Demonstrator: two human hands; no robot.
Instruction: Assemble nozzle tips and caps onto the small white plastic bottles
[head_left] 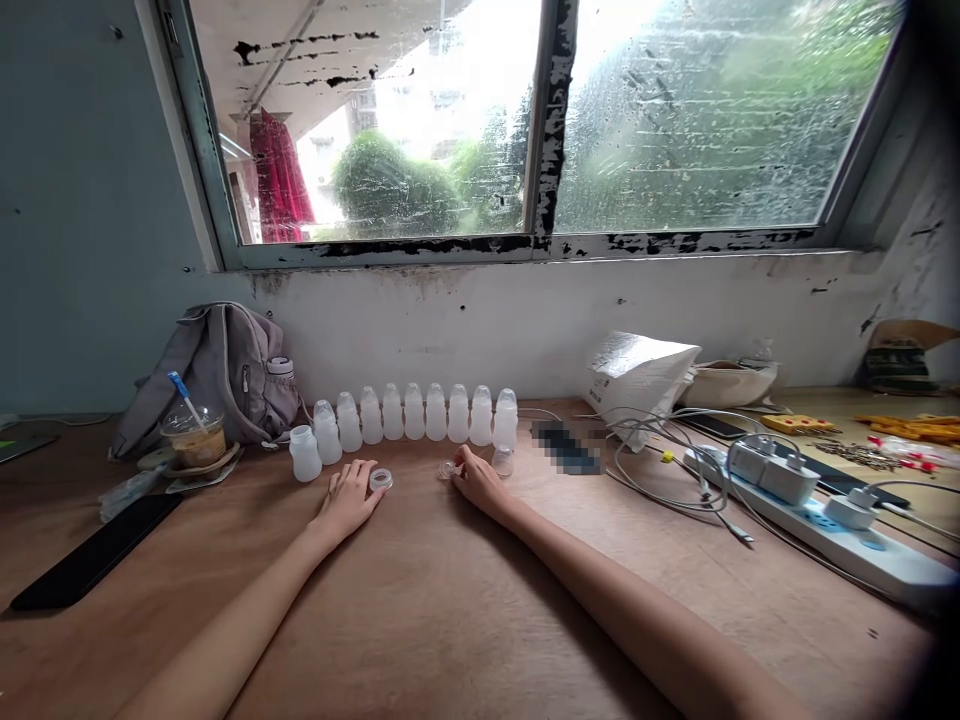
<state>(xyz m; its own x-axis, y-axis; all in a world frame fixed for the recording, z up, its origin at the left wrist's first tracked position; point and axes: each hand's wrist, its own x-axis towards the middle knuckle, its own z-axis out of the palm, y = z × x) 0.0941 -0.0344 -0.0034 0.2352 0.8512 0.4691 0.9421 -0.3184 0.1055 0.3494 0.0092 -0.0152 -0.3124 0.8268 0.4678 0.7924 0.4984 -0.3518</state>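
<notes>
A row of several white plastic bottles point(414, 412) stands along the wall on the wooden table point(450, 610). One bottle without a top point(304, 453) stands at the row's left end. My left hand point(346, 495) lies on the table with its fingertips on a white screw ring point(380, 479). My right hand point(475, 481) rests just right of it, fingers pinched on a small clear teat point(448, 468). Another clear teat point(502, 460) sits on the table beside that hand, in front of the row's right end.
A grey backpack point(217, 370) and a plastic cup with a straw point(193, 435) stand at the left, a black phone point(94, 553) near the left edge. A white power strip point(825, 525) with plugs and tangled cables lies at the right, behind it a white paper bag point(637, 375).
</notes>
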